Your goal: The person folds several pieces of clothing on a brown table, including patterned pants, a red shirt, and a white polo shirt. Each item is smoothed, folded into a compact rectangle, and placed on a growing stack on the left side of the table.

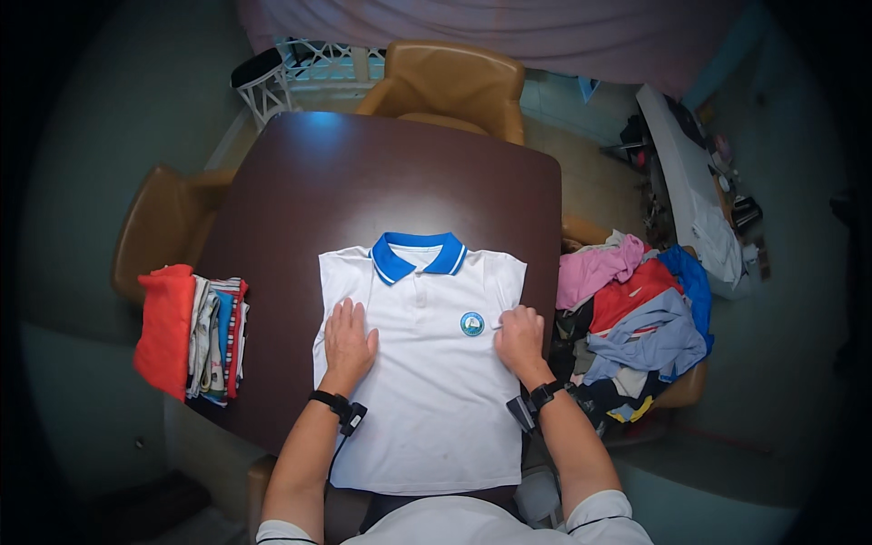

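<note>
A white polo shirt (422, 391) with a blue collar and a round badge lies front up on the dark table, its collar pointing away from me. Its sleeves do not show at the sides; they look tucked under. My left hand (351, 341) rests flat on the left of the chest, fingers stretched out. At the right side edge, beside the badge, my right hand (520, 340) is closed with bent fingers on the shirt's fabric. The hem reaches the near table edge, in front of my body.
A stack of folded clothes (195, 336), red outermost, stands at the table's left edge. To the right, a loose heap of clothes (636, 318) lies on a chair. Tan chairs (454, 77) stand around the brown table (300, 182). A white stool (263, 86) stands far left.
</note>
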{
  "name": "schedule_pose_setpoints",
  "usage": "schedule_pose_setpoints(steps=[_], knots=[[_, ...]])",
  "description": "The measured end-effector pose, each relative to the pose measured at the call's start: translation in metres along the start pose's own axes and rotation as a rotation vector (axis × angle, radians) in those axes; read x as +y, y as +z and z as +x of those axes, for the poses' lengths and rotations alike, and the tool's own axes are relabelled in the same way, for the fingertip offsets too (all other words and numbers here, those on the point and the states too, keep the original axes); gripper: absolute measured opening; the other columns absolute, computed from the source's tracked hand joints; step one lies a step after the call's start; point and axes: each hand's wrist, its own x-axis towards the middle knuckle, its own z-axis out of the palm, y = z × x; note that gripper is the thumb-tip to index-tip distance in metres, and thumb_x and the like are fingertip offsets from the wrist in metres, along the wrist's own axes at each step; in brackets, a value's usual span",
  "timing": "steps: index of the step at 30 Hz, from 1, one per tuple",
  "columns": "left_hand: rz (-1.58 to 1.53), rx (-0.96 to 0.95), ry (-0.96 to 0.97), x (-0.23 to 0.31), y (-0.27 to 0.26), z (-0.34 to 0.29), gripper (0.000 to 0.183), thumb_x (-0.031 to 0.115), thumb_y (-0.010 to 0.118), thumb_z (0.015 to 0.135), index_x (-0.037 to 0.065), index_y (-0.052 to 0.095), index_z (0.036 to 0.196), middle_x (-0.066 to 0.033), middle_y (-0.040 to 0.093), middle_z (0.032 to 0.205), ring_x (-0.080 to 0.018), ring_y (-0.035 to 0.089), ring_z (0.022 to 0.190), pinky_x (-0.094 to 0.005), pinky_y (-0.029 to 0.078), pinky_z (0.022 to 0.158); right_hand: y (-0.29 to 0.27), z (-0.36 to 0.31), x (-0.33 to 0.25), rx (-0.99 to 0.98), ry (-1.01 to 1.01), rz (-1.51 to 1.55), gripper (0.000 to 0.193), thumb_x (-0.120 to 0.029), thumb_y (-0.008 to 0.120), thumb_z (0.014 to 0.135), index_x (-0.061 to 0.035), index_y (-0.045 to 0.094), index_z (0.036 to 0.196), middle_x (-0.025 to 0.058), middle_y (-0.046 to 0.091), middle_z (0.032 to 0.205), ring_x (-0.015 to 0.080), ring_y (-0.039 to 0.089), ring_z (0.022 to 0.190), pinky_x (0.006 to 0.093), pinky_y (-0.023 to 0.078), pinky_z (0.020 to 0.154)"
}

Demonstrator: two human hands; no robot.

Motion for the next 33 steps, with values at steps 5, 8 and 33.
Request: schedule_pose_setpoints(steps=[5, 8, 33], knots=[[-0.04, -0.001, -0.055, 0.005, 0.0, 0.015, 0.059, 0.02, 0.079, 0.093, -0.003, 0.06, 0.144, -0.0278, 0.055, 0.155, -0.0461, 0.047, 0.147, -0.0578, 0.036, 0.122, -0.018, 0.018, -0.01, 0.016, -0.008, 0.162, 0.026, -0.02, 0.078, 0.083, -0.0057, 0.072, 0.104, 0.0143, 0.064, 0.104, 0.0369, 0.06, 0.103, 0.0501, 0.046, 0.09], [-0.017, -0.009, -0.075, 0.011, 0.008, 0.013, 0.062, 0.022, 0.077, 0.095, -0.003, 0.058, 0.148, -0.0279, 0.051, 0.16, -0.0464, 0.043, 0.152, -0.0587, 0.031, 0.127, -0.011, 0.017, -0.012, -0.034, 0.015, 0.147, 0.027, -0.021, 0.078, 0.084, -0.0054, 0.071, 0.106, 0.0148, 0.064, 0.104, 0.0372, 0.06, 0.103, 0.0506, 0.046, 0.09], [-0.042, 0.053, -0.1, 0.012, 0.023, 0.002, 0.065, 0.023, 0.072, 0.096, 0.001, 0.056, 0.155, -0.0253, 0.046, 0.168, -0.0433, 0.035, 0.161, -0.0595, 0.022, 0.134, 0.005, -0.01, 0.014, -0.001, 0.112, 0.065, 0.03, -0.004, 0.08, 0.076, -0.0074, 0.061, 0.1, 0.0142, 0.062, 0.103, 0.0383, 0.063, 0.101, 0.0494, 0.049, 0.085]])
